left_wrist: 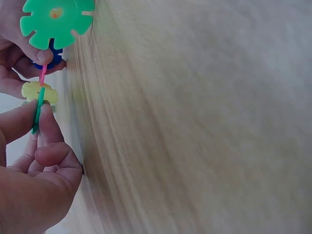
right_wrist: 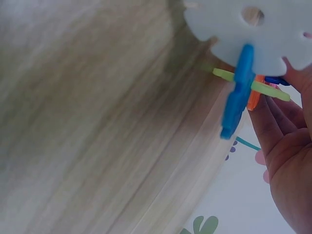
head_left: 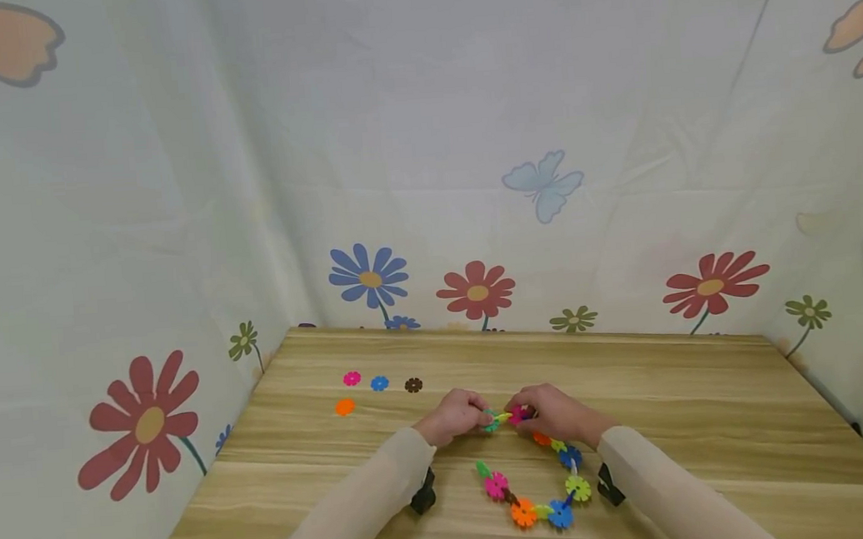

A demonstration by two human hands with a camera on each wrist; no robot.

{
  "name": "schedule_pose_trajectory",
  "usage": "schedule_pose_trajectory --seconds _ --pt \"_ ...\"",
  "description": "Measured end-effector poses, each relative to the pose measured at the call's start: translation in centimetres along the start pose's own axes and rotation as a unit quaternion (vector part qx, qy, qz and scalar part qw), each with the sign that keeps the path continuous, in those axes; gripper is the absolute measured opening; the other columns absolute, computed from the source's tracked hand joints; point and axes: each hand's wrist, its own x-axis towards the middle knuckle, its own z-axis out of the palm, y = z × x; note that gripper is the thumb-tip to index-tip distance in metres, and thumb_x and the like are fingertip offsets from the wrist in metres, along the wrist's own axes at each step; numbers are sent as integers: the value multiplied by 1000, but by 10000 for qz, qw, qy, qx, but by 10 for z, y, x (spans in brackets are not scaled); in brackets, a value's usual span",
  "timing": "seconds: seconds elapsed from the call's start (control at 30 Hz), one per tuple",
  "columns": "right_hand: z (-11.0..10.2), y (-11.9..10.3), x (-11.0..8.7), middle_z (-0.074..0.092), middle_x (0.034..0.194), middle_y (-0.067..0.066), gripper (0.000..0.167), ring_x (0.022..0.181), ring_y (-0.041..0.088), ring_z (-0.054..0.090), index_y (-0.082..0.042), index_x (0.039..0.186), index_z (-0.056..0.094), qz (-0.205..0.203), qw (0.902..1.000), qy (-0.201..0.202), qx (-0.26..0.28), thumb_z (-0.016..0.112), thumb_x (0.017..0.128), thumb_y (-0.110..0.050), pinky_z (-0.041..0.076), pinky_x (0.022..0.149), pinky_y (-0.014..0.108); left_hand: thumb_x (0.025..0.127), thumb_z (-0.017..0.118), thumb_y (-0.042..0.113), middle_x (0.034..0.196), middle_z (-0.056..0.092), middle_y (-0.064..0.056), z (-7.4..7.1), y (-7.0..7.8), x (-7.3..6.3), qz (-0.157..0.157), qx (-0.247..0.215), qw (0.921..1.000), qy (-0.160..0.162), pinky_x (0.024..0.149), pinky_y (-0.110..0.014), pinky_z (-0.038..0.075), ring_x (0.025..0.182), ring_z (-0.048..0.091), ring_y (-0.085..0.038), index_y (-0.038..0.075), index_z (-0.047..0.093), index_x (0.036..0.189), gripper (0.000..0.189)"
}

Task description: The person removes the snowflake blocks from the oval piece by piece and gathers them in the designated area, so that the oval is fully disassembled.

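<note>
My left hand (head_left: 455,416) pinches a green notched plastic disc (left_wrist: 38,109) edge-on between thumb and fingertip. A pale yellow disc (left_wrist: 39,91) sits right by it, beside a pink disc (head_left: 517,415) that my right hand (head_left: 558,413) pinches. From the right hand, a chain of interlocked flower-shaped discs curves down and round to the left. In it are a blue disc (head_left: 570,458), a yellow-green disc (head_left: 578,488), an orange disc (head_left: 524,513) and a green end disc (head_left: 483,469). White (right_wrist: 273,44) and blue (right_wrist: 236,102) discs loom large in the right wrist view.
Loose discs lie on the wooden table (head_left: 711,400) at the far left: pink (head_left: 352,378), blue (head_left: 379,383), brown (head_left: 413,385) and orange (head_left: 345,407). A white curtain (head_left: 422,136) printed with flowers and butterflies stands behind the table and along its sides.
</note>
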Motion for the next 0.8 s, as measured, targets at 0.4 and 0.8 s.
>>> schedule_pose_trajectory --seconds 0.4,0.8 --pt "-2 1 -2 61 96 -8 23 82 8 54 -12 109 68 199 9998 14 44 70 86 -15 49 79 33 87 65 6 82 61 -3 -20 -9 -5 161 191 9997 70 63 -26 46 71 53 -14 0 63 91 8" --pt "-3 2 -5 62 99 -7 24 83 8 54 -13 110 68 333 9994 14 -21 70 87 -17 49 80 32 89 65 12 84 63 -5 -74 -32 -21 194 -28 9994 297 71 -31 52 75 60 -18 -3 63 96 17"
